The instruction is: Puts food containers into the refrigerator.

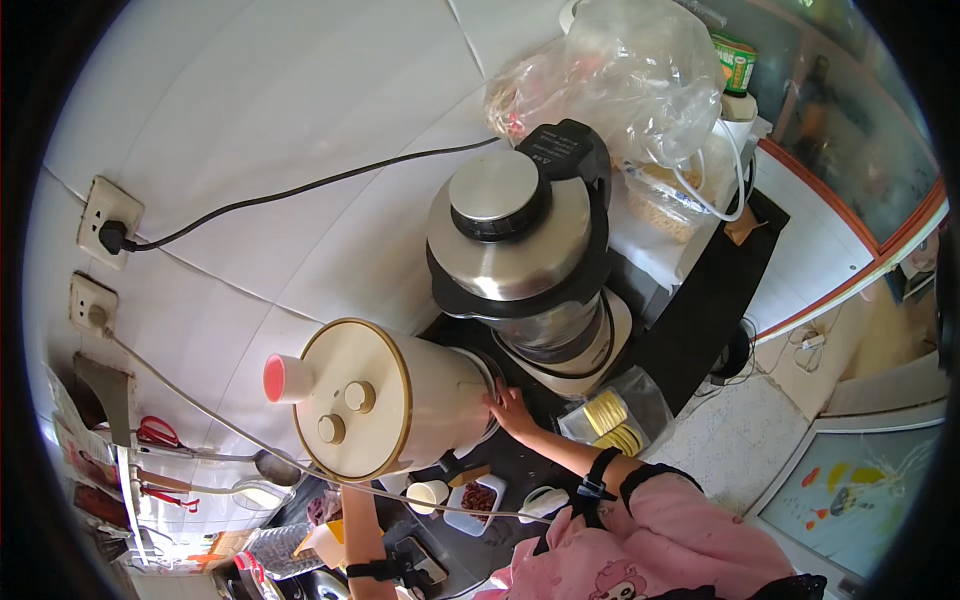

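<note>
A large cream ceramic pot (442, 397) with a brown-rimmed lid (337, 420) stands on the dark counter against the tiled wall. The lid has two knobs. A small cup, pink inside (286, 378), sits at the lid's far left edge. My right hand (510, 411) rests against the pot's right side near its metal base ring, fingers spread. My left forearm reaches up to the pot's lower side, and my left hand is hidden behind the pot. Behind and right of the pot stands a blender (517, 225) with a steel lid.
A plastic tub of dark red pieces (480, 501), a white cup (427, 495) and a smartphone (420, 559) lie near the forearms. A bag of yellow noodle-like coils (611, 420) lies right. A pale cord (225, 424) crosses before the pot; plastic bags (630, 75) stand behind.
</note>
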Motion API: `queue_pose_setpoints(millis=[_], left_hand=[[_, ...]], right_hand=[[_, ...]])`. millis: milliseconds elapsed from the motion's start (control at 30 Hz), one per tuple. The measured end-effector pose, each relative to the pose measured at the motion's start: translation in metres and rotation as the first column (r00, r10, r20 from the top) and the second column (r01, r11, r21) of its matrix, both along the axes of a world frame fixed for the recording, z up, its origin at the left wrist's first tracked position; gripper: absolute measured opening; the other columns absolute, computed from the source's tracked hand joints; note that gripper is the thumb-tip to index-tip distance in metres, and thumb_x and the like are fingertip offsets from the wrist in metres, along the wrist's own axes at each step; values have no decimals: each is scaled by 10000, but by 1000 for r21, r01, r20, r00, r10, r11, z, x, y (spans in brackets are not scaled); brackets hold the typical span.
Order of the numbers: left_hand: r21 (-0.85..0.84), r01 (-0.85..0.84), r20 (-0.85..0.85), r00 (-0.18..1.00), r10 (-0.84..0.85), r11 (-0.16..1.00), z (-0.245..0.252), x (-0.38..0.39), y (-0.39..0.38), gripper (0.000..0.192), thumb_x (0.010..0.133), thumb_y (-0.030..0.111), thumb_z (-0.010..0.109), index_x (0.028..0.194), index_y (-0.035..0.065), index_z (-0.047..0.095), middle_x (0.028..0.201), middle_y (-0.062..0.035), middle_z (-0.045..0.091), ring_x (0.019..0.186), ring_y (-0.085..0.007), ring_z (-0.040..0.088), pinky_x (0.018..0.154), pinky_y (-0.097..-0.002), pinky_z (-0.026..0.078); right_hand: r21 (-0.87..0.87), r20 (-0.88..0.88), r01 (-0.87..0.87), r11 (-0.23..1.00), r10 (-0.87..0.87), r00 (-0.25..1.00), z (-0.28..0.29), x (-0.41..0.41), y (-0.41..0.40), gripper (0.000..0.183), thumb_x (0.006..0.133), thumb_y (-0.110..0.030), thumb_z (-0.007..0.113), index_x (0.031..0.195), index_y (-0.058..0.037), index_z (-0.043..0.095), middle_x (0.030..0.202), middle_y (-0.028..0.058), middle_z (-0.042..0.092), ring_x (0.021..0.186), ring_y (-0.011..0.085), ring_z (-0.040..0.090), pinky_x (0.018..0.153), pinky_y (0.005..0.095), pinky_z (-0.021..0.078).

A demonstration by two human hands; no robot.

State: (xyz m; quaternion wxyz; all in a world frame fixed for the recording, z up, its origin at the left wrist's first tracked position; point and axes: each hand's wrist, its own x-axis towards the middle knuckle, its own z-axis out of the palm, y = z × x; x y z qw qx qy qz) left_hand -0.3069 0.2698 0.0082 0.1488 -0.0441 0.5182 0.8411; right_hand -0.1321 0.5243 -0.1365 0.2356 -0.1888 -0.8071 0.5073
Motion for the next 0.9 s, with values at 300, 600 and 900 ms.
queue_pose_setpoints(millis=[300, 600, 900], left_hand=[[19, 6, 12, 1000, -6, 1000, -2, -4, 6, 406, 919, 253, 456, 1252, 21, 447, 1174, -111, 546, 1071, -209, 535, 909, -330, 439], [32, 6, 17, 1000, -7, 999, -4, 0, 1, 400, 918, 255, 458, 1242, 21, 459, 1159, -107, 555, 1059, -205, 540, 902, -328, 441], [44, 15, 30, 999, -16, 999, -12, 1, -2, 394, 916, 257, 460, 1232, 22, 470, 1144, -103, 563, 1048, -201, 546, 895, -327, 442]], right_hand=[[-51, 99, -42, 998, 47, 994, 6, -2, 13, 456, 887, -304, 471, 1273, -76, 394, 1046, 247, 433, 800, 320, 446, 741, 403, 409], [89, 23, -98, 991, 96, 995, -22, -16, 16, 292, 907, -313, 457, 1115, -129, 549, 1079, 185, 550, 876, 298, 481, 811, 396, 383], [-815, 127, 97, 571, 12, 992, 31, -14, 11, 393, 875, -413, 533, 1207, -204, 544, 883, 47, 491, 804, 155, 520, 655, 351, 475]])
